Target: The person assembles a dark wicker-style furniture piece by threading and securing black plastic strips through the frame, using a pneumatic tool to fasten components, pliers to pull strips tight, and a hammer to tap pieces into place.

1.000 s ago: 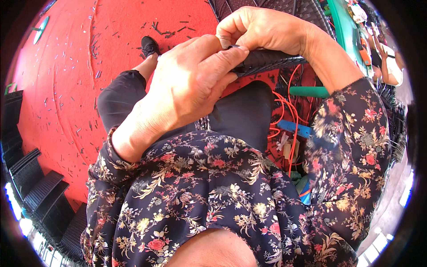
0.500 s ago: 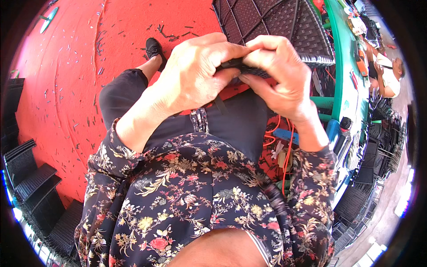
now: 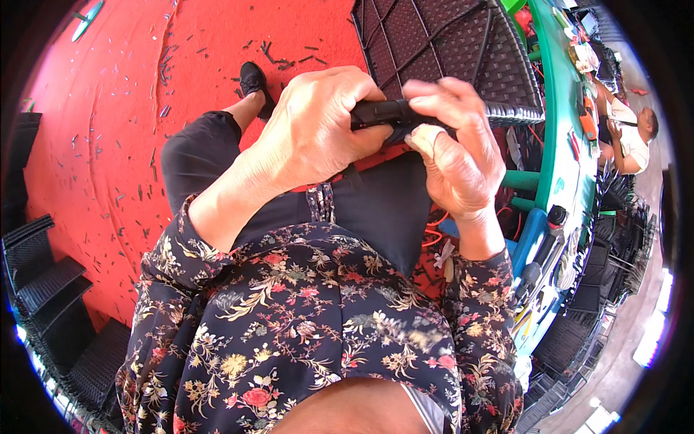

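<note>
A dark brown woven wicker piece point(image 3: 455, 54) rests across my knees, tilted against the green table's edge. Black strips cross its face. My left hand point(image 3: 322, 119) is closed with thumb and fingers on a black strip point(image 3: 383, 112) at its near corner. My right hand point(image 3: 463, 137) is at the same corner, its thumb below the black edge and its upper fingers blurred above it. One digit has a pale wrapping on its tip. Whether these fingers grip anything is not clear.
Scraps of black strip lie over the red floor covering point(image 3: 87, 159). A green-edged table point(image 3: 546, 108) with tools and an orange-red object point(image 3: 590, 119) stands at right. Beyond it sits a person in white point(image 3: 635, 134). Stacked black woven seats point(image 3: 50, 282) stand at left; orange cords hang by my right leg.
My right hand's fingers have spread apart and its thumb has dropped from the black edge. Its forearm has shifted inward and lower. The left hand keeps its hold and has lowered slightly.
</note>
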Demonstrator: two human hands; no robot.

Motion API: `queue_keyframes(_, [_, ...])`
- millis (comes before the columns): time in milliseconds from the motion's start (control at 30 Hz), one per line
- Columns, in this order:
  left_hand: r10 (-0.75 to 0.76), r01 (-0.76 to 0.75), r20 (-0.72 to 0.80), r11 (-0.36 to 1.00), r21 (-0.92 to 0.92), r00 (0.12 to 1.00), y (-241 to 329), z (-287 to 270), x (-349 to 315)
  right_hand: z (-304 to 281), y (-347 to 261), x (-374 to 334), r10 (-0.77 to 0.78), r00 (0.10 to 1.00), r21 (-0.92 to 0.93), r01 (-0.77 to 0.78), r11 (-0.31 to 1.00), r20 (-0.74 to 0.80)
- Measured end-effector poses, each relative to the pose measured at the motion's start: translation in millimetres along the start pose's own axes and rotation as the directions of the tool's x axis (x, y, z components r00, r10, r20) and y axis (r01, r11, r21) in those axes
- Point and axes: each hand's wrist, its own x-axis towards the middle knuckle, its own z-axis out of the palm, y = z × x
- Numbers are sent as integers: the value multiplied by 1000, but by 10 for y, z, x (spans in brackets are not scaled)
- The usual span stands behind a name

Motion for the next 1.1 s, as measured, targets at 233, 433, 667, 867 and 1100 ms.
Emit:
queue_keyframes(233, [5,6,-177,998,59,984,79,9,-87,94,31,146,41,999,168,-37,985,-21])
queue_keyframes(433, [104,-77,-217,989,126,971,122,-1,-120,27,-101,214,167,986,178,-169,969,25])
queue_keyframes(667, [126,-123,-157,992,30,979,125,-19,-90,-31,-111,352,257,956,276,-286,918,140])
queue_keyframes(867, [42,-42,-8,996,-83,999,140,-46,-67,-120,-12,379,382,859,277,-480,832,339])
queue_keyframes(1100, [-147,156,332,988,2,932,38,-317,277,12,101,532,461,779,327,-607,724,426])
